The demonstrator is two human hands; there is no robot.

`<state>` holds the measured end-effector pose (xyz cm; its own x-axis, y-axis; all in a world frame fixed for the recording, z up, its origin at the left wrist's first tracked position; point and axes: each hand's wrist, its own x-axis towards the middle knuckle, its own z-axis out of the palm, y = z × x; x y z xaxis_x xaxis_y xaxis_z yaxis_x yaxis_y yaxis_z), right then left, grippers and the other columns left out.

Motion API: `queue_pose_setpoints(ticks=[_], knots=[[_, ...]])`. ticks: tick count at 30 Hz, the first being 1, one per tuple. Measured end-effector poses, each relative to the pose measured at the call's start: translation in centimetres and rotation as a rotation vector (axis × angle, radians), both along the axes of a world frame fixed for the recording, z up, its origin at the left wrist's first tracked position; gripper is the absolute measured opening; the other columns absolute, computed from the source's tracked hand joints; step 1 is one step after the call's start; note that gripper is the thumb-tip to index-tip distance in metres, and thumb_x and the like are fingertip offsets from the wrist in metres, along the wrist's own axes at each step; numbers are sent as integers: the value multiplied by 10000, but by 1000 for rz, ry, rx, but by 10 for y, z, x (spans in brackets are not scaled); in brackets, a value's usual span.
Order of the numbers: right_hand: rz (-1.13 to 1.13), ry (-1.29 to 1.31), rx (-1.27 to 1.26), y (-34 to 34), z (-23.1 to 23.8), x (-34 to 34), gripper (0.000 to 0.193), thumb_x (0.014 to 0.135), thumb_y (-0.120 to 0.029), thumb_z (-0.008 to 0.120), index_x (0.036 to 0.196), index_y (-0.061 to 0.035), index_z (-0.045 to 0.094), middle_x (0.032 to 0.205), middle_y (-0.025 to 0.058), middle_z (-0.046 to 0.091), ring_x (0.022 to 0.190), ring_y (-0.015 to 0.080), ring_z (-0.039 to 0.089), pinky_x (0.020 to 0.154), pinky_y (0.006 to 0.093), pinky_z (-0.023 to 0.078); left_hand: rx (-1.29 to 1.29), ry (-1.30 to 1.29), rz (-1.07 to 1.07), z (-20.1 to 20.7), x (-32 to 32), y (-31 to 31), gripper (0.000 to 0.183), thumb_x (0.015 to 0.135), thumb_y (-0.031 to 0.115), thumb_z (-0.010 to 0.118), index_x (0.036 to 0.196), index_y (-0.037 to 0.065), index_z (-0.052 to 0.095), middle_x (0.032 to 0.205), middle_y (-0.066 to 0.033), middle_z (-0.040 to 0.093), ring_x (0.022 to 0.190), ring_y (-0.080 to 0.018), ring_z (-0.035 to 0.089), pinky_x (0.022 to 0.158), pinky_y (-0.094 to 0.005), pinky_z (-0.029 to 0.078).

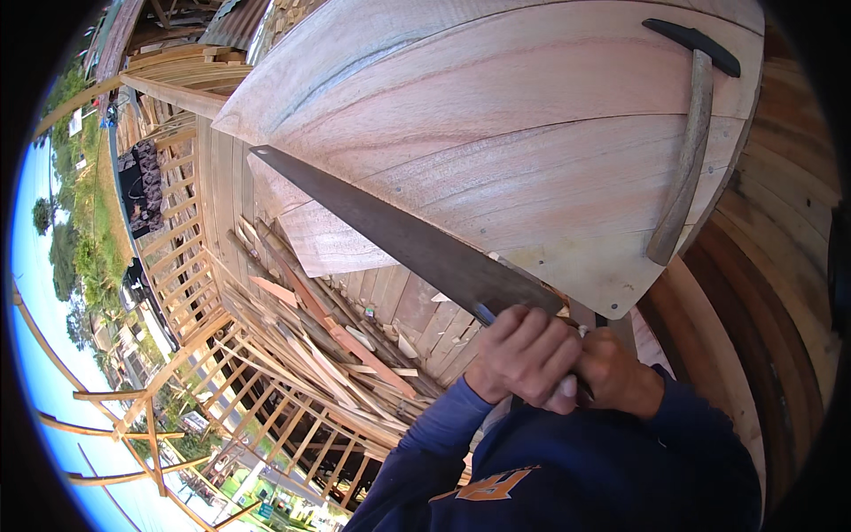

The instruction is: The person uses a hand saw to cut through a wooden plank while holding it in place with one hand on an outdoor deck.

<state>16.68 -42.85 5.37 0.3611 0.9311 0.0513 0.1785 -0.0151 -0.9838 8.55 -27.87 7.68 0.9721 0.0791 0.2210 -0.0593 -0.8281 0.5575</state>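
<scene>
A hand saw [381, 222] with a long dark blade lies slanted along the edge of a pale wooden panel [496, 89], its tip toward the far left. My left hand [529, 356] is closed round the saw's handle end. Pressed close beside it, my right hand [612, 368] is also closed there. The handle is mostly hidden by my fingers. A small bluish-grey piece shows by my left knuckles; I cannot tell what it is. On the panel's right side rests a hammer [694, 133] with a black head and a worn wooden handle.
Long wood strips and offcuts [328, 328] are heaped on the plank floor [403, 306] to the left. Beyond them runs a slatted wooden railing [182, 235]. Curved dark planks [718, 310] rise at the right. A smaller pale board [332, 239] lies below the blade.
</scene>
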Motion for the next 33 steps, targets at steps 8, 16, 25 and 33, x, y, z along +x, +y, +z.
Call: queue_pose_setpoints(ticks=[8, 16, 25, 33], knots=[[104, -64, 59, 169, -5, 7, 206, 802, -140, 680, 893, -31, 530, 641, 167, 630, 584, 348, 663, 529, 422, 536, 34, -87, 243, -6, 0, 147, 676, 978, 518, 249, 698, 14, 604, 659, -110, 572, 632, -276, 548, 657, -388, 389], [34, -58, -33, 151, 0, 1, 187, 738, -83, 704, 847, -30, 561, 700, 166, 633, 605, 361, 647, 557, 427, 530, 10, -144, 81, -10, 1, 147, 312, 765, 359, 470, 730, 71, 585, 689, -71, 515, 600, -241, 503, 602, -367, 361], [30, -133, 7, 110, 11, -2, 240, 802, -193, 700, 930, -19, 594, 764, 147, 650, 576, 294, 663, 536, 432, 542, -20, -197, 63, -15, -9, 101, 424, 845, 422, 434, 741, 52, 612, 708, -83, 558, 647, -239, 582, 646, -364, 434], [55, 113, -7, 222, 0, 8, 194, 776, -74, 679, 916, -5, 564, 694, 208, 630, 655, 415, 645, 589, 462, 535, 2, -171, 234, -12, 12, 197, 568, 895, 499, 331, 673, 36, 574, 631, -100, 496, 566, -263, 488, 589, -368, 338]])
